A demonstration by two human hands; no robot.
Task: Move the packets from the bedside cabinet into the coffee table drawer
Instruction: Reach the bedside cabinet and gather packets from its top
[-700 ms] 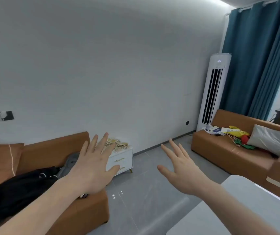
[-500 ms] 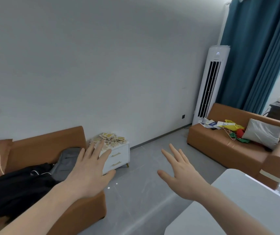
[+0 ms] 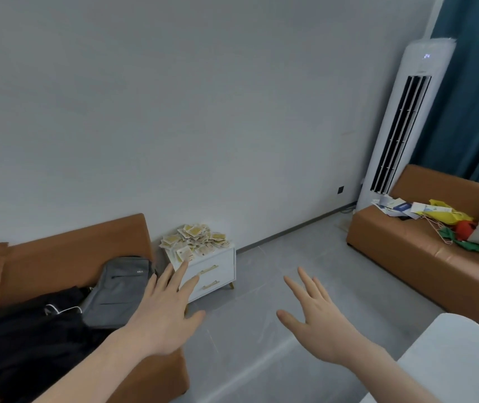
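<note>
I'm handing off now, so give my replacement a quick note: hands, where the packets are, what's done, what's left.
Left hand: open, fingers spread, nothing in its grip.
Right hand: open, nothing held.
Packets: heaped on top of the white bedside cabinet between the sofa end and the wall; both its drawers are closed.
Done: no packet picked up.
Left: walk to the cabinet, gather the packets, carry them to the coffee table drawer, which is not in view.
</note>
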